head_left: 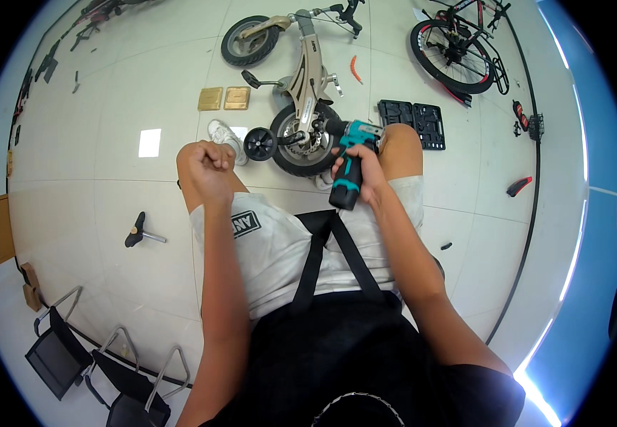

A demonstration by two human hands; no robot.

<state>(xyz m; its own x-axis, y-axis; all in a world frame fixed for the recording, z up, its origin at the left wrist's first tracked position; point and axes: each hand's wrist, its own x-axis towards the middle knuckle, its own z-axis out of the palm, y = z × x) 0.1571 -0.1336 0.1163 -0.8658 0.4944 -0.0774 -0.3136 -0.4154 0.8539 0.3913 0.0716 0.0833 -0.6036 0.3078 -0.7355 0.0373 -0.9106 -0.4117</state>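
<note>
My right hand (367, 169) grips the handle of a teal and black cordless drill (348, 171) above my right knee. The drill's front end is beside the rear wheel (286, 162) of a small beige kick-style children's bike (310, 67) with pedals. A black training wheel (260, 144) sticks out to the left of that wheel. Over my left knee, my left hand (212, 162) is closed with its fingers curled. Whether something small is inside it is hidden.
Two gold boxes (237, 98) lie left of the bike. An open black tool case (429, 127) sits beyond my right knee. A bike saddle (136, 231) rests at left, a red-black tool (518, 186) at right. A larger bicycle (454, 57) lies far right; chairs (59, 352) stand near left.
</note>
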